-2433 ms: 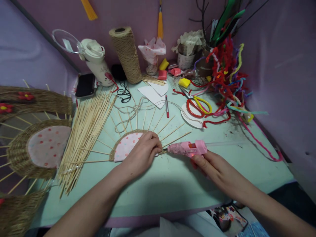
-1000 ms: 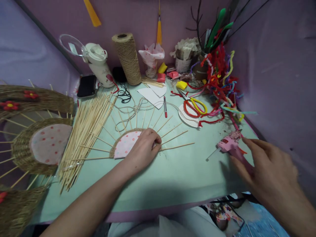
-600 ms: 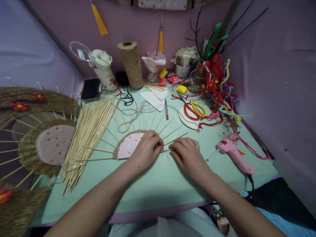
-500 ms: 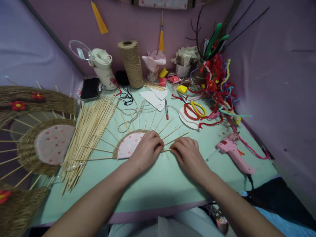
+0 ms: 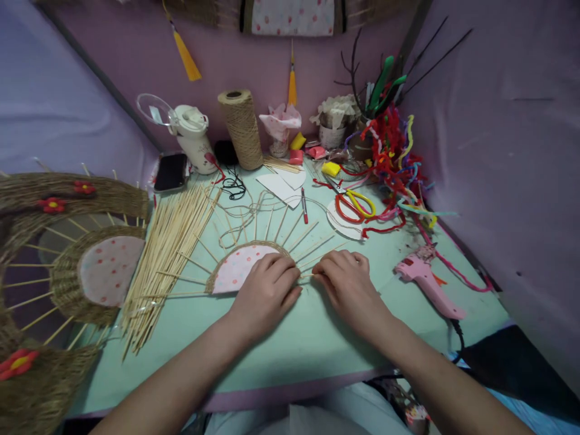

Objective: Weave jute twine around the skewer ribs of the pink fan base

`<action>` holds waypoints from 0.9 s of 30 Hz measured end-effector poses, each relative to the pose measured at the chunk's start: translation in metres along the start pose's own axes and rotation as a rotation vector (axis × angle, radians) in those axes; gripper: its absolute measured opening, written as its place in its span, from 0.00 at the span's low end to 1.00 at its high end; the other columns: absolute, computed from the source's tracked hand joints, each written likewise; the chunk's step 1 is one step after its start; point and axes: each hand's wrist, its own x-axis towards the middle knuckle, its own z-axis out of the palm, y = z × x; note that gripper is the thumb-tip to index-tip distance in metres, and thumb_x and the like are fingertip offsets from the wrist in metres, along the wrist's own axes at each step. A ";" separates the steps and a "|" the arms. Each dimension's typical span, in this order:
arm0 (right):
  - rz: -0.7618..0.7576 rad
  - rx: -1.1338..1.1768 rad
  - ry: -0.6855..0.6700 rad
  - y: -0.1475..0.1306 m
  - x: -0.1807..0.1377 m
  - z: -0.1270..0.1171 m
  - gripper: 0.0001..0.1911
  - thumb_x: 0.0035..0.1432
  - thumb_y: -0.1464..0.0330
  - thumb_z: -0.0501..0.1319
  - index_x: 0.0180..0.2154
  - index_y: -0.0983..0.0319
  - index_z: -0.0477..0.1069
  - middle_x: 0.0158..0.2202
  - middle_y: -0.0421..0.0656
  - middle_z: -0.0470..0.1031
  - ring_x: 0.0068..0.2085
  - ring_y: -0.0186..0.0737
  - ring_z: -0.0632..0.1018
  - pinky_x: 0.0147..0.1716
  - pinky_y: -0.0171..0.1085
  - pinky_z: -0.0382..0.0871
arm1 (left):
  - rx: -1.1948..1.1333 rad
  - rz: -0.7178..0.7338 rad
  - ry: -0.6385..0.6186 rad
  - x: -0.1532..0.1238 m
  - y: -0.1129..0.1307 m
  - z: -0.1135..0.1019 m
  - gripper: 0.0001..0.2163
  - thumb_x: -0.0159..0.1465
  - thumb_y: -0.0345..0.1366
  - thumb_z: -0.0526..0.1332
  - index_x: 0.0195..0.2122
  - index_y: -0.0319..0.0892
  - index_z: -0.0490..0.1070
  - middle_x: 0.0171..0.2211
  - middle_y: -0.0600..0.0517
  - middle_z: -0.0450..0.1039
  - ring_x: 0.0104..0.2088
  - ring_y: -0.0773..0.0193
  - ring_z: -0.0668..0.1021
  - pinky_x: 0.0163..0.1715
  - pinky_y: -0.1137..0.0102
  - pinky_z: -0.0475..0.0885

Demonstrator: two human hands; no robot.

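A half-round fan piece (image 5: 235, 272) of pink dotted fabric edged in twine lies on the green table (image 5: 290, 350), with thin bamboo sticks (image 5: 303, 232) spreading out from it. My left hand (image 5: 267, 293) rests palm down on its right part, fingers together and pressing. My right hand (image 5: 347, 284) lies just to the right, fingertips pinched on the lowest stick at the fan's right corner. Both hands nearly touch.
A pink glue gun (image 5: 428, 281) lies at the right. A pile of bamboo sticks (image 5: 167, 248) and larger woven fans (image 5: 86, 272) are at the left. Red-yellow scissors (image 5: 356, 205), pipe cleaners (image 5: 399, 163), a twine spool (image 5: 240, 130), a white bottle (image 5: 193, 139) and a phone (image 5: 171, 172) stand behind.
My right hand set the glue gun down at the right and came back to the fan's right corner, pinching a stick. My left hand stayed on the fan.
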 end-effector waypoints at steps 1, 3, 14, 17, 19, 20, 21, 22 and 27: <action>-0.012 -0.008 0.025 -0.002 0.002 -0.004 0.05 0.63 0.72 0.56 0.34 0.60 0.69 0.35 0.41 0.72 0.40 0.41 0.69 0.44 0.43 0.51 | 0.046 0.018 0.052 -0.002 0.000 0.001 0.08 0.63 0.31 0.58 0.43 0.39 0.71 0.41 0.45 0.75 0.44 0.54 0.71 0.45 0.58 0.69; -0.047 -0.037 0.088 -0.006 0.007 -0.012 0.04 0.62 0.72 0.58 0.34 0.60 0.70 0.34 0.40 0.73 0.39 0.41 0.69 0.44 0.44 0.51 | 0.112 0.058 0.163 -0.005 -0.001 0.001 0.10 0.63 0.29 0.58 0.45 0.39 0.71 0.42 0.45 0.76 0.45 0.54 0.72 0.45 0.57 0.70; -0.331 0.077 0.867 -0.060 0.055 -0.071 0.09 0.56 0.73 0.62 0.40 0.57 0.71 0.45 0.45 0.72 0.47 0.45 0.71 0.51 0.49 0.57 | 0.080 -0.043 0.640 0.037 -0.008 -0.088 0.07 0.59 0.27 0.62 0.38 0.43 0.74 0.36 0.50 0.78 0.39 0.62 0.78 0.43 0.66 0.71; -0.333 0.328 0.837 -0.077 0.071 -0.071 0.08 0.57 0.74 0.59 0.39 0.59 0.70 0.40 0.44 0.73 0.45 0.43 0.72 0.47 0.46 0.62 | -0.045 -0.179 0.768 0.050 -0.013 -0.119 0.04 0.59 0.31 0.63 0.35 0.43 0.76 0.34 0.51 0.78 0.36 0.64 0.78 0.38 0.69 0.72; -0.301 0.508 0.702 -0.085 0.085 -0.063 0.05 0.57 0.74 0.58 0.36 0.60 0.70 0.37 0.43 0.74 0.42 0.42 0.73 0.44 0.43 0.64 | -0.142 -0.247 0.854 0.055 -0.016 -0.136 0.04 0.58 0.33 0.63 0.34 0.43 0.77 0.33 0.52 0.78 0.34 0.65 0.78 0.35 0.71 0.72; -0.273 0.593 0.612 -0.087 0.092 -0.056 0.04 0.56 0.73 0.57 0.34 0.60 0.70 0.35 0.42 0.74 0.40 0.41 0.73 0.42 0.41 0.66 | -0.190 -0.274 0.897 0.057 -0.019 -0.143 0.04 0.58 0.34 0.64 0.33 0.42 0.78 0.32 0.52 0.78 0.33 0.65 0.78 0.34 0.71 0.72; -0.233 0.670 0.512 -0.089 0.099 -0.049 0.03 0.56 0.72 0.58 0.32 0.60 0.70 0.33 0.42 0.74 0.37 0.40 0.74 0.39 0.40 0.67 | -0.244 -0.298 0.940 0.059 -0.021 -0.149 0.05 0.57 0.35 0.65 0.33 0.42 0.78 0.31 0.52 0.78 0.33 0.65 0.78 0.34 0.72 0.72; -0.188 0.741 0.409 -0.090 0.106 -0.042 0.03 0.55 0.71 0.58 0.30 0.61 0.70 0.30 0.41 0.74 0.34 0.38 0.74 0.36 0.38 0.67 | -0.310 -0.315 0.984 0.060 -0.025 -0.154 0.05 0.56 0.36 0.65 0.33 0.42 0.78 0.31 0.52 0.79 0.33 0.65 0.78 0.35 0.72 0.72; -0.129 0.763 0.235 -0.082 0.125 -0.008 0.04 0.52 0.67 0.59 0.29 0.61 0.71 0.30 0.42 0.75 0.34 0.40 0.75 0.37 0.39 0.67 | -0.726 -0.347 1.168 0.066 -0.045 -0.167 0.08 0.52 0.38 0.68 0.33 0.41 0.78 0.30 0.52 0.78 0.30 0.68 0.76 0.33 0.72 0.71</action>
